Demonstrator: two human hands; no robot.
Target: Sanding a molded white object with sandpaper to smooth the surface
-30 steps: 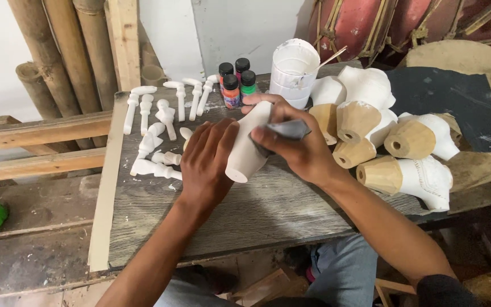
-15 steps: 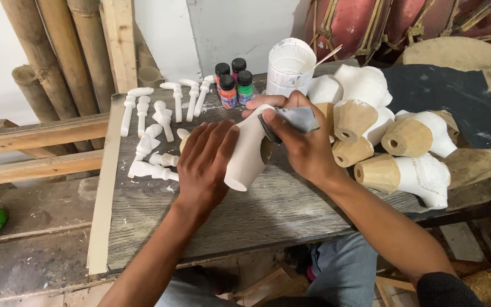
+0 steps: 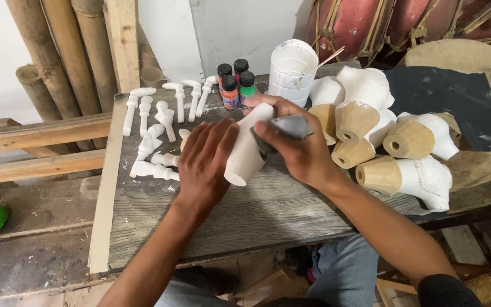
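My left hand [image 3: 204,164] grips a white-painted wooden piece [image 3: 247,150], a tapered tube held tilted over the grey wooden board [image 3: 200,216]. Pressed against the upper side of that piece is a folded grey sheet of sandpaper [image 3: 287,128], pinched in my right hand [image 3: 296,148]. Part of the white piece is hidden under my fingers.
Several small white pegs [image 3: 154,122] lie at the board's left. Small paint bottles [image 3: 234,85] and a white bucket [image 3: 291,71] stand at the back. White carved heads with bare wood necks [image 3: 404,153] crowd the right. Bamboo poles [image 3: 52,57] lean at the back left.
My right hand with the sandpaper has slid a little along the white piece; my left hand keeps the same hold.
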